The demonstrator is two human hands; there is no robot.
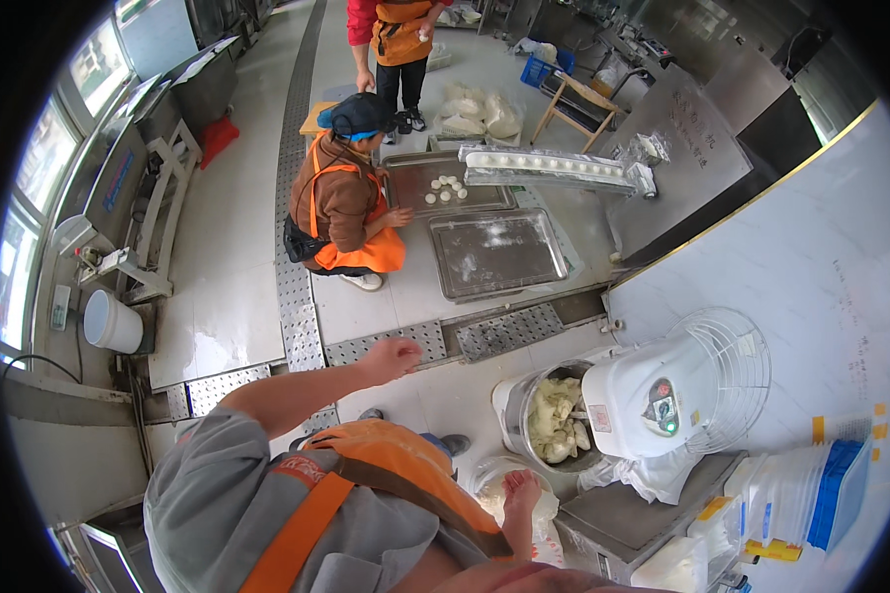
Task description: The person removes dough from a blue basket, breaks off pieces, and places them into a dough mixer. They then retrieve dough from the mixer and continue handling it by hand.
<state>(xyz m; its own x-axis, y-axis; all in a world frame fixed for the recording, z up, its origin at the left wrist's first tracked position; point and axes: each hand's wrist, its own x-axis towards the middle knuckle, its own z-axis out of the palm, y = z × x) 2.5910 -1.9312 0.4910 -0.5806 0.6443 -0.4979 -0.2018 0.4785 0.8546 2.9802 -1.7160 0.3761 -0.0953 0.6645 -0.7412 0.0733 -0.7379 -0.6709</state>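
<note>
My left hand (394,360) is held out over the floor, its fingers curled and no object visible in it. Low in the picture, my right hand (521,491) hovers over or touches an opened pale bag or tub of white powder (489,485); its fingers are bunched and partly hidden. Just beyond it stands a white dough mixer (623,408) with a lit green button. Its steel bowl (523,415) contains torn lumps of pale dough (558,419). The mixer's wire guard (730,370) is swung up, away from the bowl.
A co-worker in an orange apron (341,193) crouches beside a tray of dough balls (408,174). Another person (400,37) stands behind. A floured tray (498,252) lies on the floor under a conveyor (549,167). Perforated drain covers (508,331) cross the floor. Plastic tubs (779,489) stand right.
</note>
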